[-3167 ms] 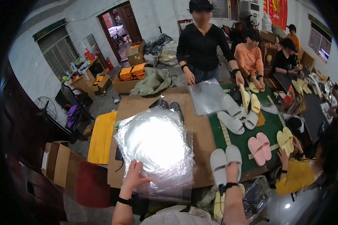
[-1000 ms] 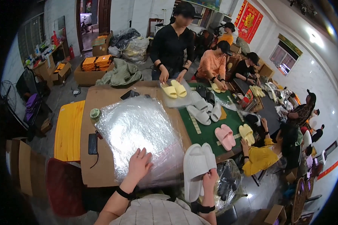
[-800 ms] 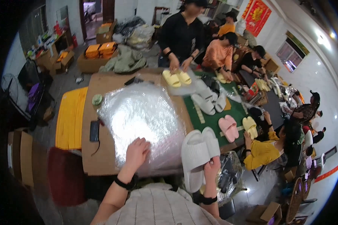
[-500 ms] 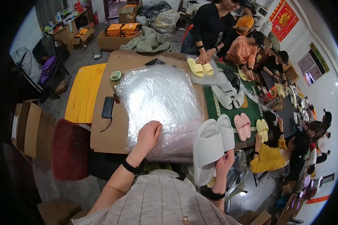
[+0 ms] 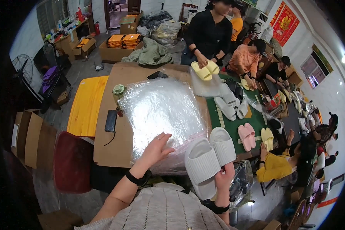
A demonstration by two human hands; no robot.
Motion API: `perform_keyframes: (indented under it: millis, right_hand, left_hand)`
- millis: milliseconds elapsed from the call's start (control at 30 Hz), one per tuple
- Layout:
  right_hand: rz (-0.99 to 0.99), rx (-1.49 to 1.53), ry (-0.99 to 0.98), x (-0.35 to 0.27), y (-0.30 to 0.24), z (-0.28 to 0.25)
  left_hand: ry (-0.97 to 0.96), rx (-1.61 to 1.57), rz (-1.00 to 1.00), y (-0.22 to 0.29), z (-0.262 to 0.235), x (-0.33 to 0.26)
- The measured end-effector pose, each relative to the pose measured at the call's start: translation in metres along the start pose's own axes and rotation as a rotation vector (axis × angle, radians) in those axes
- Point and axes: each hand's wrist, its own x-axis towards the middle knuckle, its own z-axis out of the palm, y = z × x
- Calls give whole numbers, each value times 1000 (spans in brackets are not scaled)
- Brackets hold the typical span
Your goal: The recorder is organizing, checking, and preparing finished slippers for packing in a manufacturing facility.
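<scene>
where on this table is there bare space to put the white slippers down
Bare wood lies left of the plastic bags, around the phone, and at the near left corner of the table. The green mat is crowded with slippers. The right hand holds the white slippers; the left hand rests on the bags.

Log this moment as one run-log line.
left hand: flat on clear plastic bag stack | right hand: holding white slipper pair | table: phone

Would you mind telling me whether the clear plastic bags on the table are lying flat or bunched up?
Flat. The stack of clear plastic bags lies spread on the table, the left hand resting on its near edge.
</scene>
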Motion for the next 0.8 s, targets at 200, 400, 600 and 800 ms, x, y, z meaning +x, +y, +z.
perform_keyframes:
  millis: [200,400,600,800]
  right_hand:
    - [2,-48,15,-9,6,1]
    - [44,-43,2,-13,4,2]
    - [-11,-78,10,-13,-7,-2]
    - [-115,-150,-22,-14,-12,3]
  left_hand:
    - [106,350,-41,-23,5,-1]
    - [182,196,-114,-23,6,10]
    - [141,-46,-335,-9,-2,21]
    - [245,-306,-430,-8,4,21]
